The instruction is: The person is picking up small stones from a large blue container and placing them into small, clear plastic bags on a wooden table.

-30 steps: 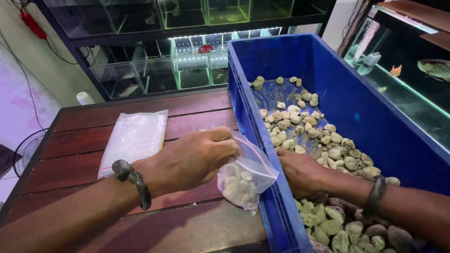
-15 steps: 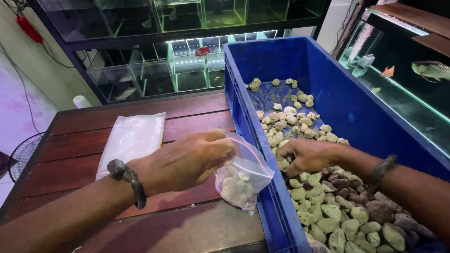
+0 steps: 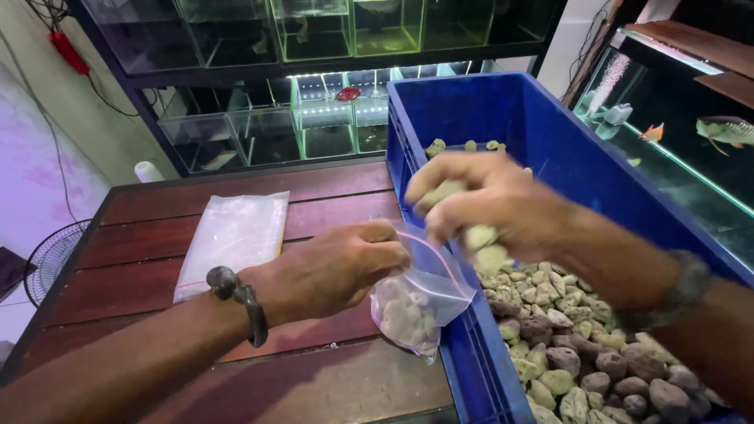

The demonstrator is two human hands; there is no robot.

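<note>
Head view: your left hand [image 3: 334, 267] is closed on the mouth of a small clear bag [image 3: 416, 302], pinching it open just beside the near wall of the blue crate [image 3: 550, 149]. The bag hangs against the crate's outer face, partly filled with stones, above the wooden table [image 3: 157, 228]. Your right hand [image 3: 487, 200] is cupped shut around a handful of pale stones [image 3: 479, 239], directly over the bag's mouth and the crate rim. More stones [image 3: 581, 361] cover the crate floor. A stack of flat plastic bags [image 3: 236, 235] lies well left, apart from both hands. Open tabletop lies between.
</note>
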